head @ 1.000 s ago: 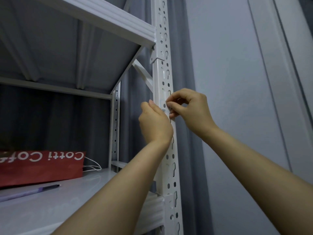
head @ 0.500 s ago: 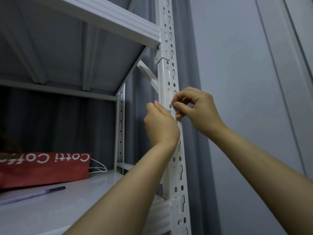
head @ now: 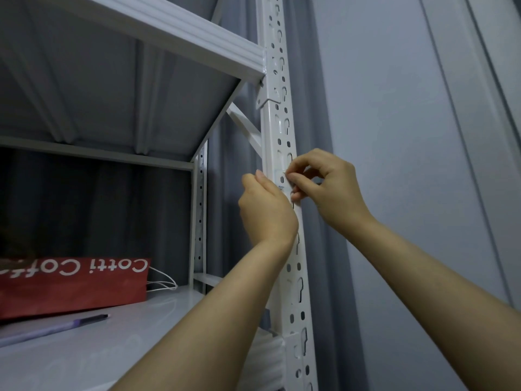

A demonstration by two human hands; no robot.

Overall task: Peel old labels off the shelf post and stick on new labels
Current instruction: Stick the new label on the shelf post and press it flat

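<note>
Since half a second ago little has changed: both hands hold the same spots at centre frame, sitting only slightly lower. The right hand (head: 329, 190) curls its thumb and forefinger together, pinching the right edge of a small pale label (head: 280, 176) stuck flat on the shelf post (head: 282, 122). The left hand (head: 267, 213) shows its back, thumb up against the post's left edge. Its fingers are hidden, so I cannot tell what they hold.

The post is white painted metal, an upright strip punched with round and keyhole slots. At lower left a smooth white shelf (head: 141, 320) carries a matte red paper bag (head: 73, 286) with white cord handles, and a slim lilac pen (head: 53, 328). Grey curtain (head: 318, 108) folds hang behind the post.
</note>
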